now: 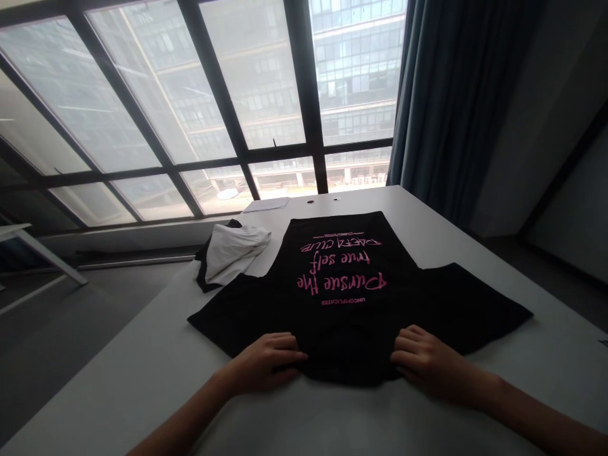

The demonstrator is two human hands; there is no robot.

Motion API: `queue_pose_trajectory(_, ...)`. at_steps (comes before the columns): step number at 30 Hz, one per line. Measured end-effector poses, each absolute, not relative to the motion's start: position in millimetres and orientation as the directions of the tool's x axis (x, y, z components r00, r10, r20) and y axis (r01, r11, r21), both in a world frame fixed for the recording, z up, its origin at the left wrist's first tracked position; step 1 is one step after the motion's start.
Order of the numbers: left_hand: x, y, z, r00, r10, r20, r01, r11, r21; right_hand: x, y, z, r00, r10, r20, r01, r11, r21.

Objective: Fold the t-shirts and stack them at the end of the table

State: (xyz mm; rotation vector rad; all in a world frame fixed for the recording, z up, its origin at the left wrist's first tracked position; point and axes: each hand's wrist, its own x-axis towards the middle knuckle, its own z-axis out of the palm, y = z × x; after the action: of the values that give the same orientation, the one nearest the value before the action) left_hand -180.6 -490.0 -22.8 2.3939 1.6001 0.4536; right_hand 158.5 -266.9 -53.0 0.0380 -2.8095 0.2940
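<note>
A black T-shirt (351, 304) with pink lettering lies spread flat on the white table (142, 373), its collar end toward me and sleeves out to both sides. My left hand (266, 363) rests at the near left of the collar, fingers curled and pinching the fabric. My right hand (422, 358) sits at the near right of the collar, fingers likewise bent onto the cloth.
A crumpled white and black garment (232, 250) lies at the table's far left edge. A sheet of paper (266, 204) sits at the far end by the window. A dark curtain (456, 101) hangs at the right. Another table's corner (19, 237) shows far left.
</note>
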Motion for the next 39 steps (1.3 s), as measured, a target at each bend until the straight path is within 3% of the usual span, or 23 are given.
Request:
queue_pose_trajectory(3,-176.5,-493.2,-20.3,0.398,0.904,0.154,0.847,-0.427,0.316,161.3,-265.2,-54.6,-0.946,-0.046,0.322,-0.087,0.990,-0.114)
queue_pose_trajectory(6,-172.7,-495.6,-21.1,0.423,0.895,0.140,0.848,-0.446,0.286,166.2,-268.6,-49.7,-0.950,-0.040,0.309,-0.080,0.990,-0.117)
queue_pose_trajectory(12,-171.4,-491.2,-19.9,0.430,0.896,0.114,0.839,-0.443,0.317,167.1,-281.3,-56.1,-0.950,-0.070,0.304,-0.088,0.995,-0.046)
queue_pose_trajectory(15,-171.8,-490.1,-13.0,0.450,0.889,0.086,0.812,-0.447,0.376,172.8,-281.7,-52.0,-0.964,-0.090,0.252,-0.113,0.991,-0.078)
queue_pose_trajectory(17,-172.9,-486.3,-8.2,0.449,0.891,0.066,0.803,-0.435,0.407,173.7,-279.3,-41.9,-0.980,-0.070,0.186,-0.101,0.981,-0.164)
queue_pose_trajectory(20,-178.4,-467.8,-6.0,0.321,0.940,0.117,0.841,-0.340,0.421,156.8,-269.6,-24.2,-0.991,0.009,0.135,-0.040,0.934,-0.356)
queue_pose_trajectory(22,-185.1,-447.7,-10.7,0.155,0.967,0.203,0.880,-0.229,0.416,132.3,-258.7,-20.0,-0.963,0.161,0.216,0.051,0.896,-0.441)
queue_pose_trajectory(24,-192.7,-427.6,-21.1,0.010,0.961,0.278,0.913,-0.121,0.389,104.8,-246.4,-27.0,-0.880,0.353,0.319,0.172,0.861,-0.479)
queue_pose_trajectory(26,-199.4,-414.5,-34.8,-0.049,0.955,0.293,0.945,-0.050,0.323,83.6,-235.7,-43.9,-0.803,0.455,0.384,0.270,0.853,-0.447)
queue_pose_trajectory(29,-203.9,-413.6,-52.2,-0.010,0.975,0.222,0.974,-0.040,0.221,75.1,-227.2,-72.5,-0.800,0.451,0.396,0.320,0.878,-0.356)
queue_pose_trajectory(32,-200.9,-424.8,-56.5,0.034,0.987,0.156,0.981,-0.063,0.183,86.6,-228.3,-84.7,-0.833,0.432,0.347,0.315,0.884,-0.345)
queue_pose_trajectory(39,-196.5,-432.3,-52.5,-0.008,0.973,0.232,0.982,-0.036,0.183,103.6,-236.6,-76.1,-0.776,0.462,0.429,0.294,0.867,-0.403)
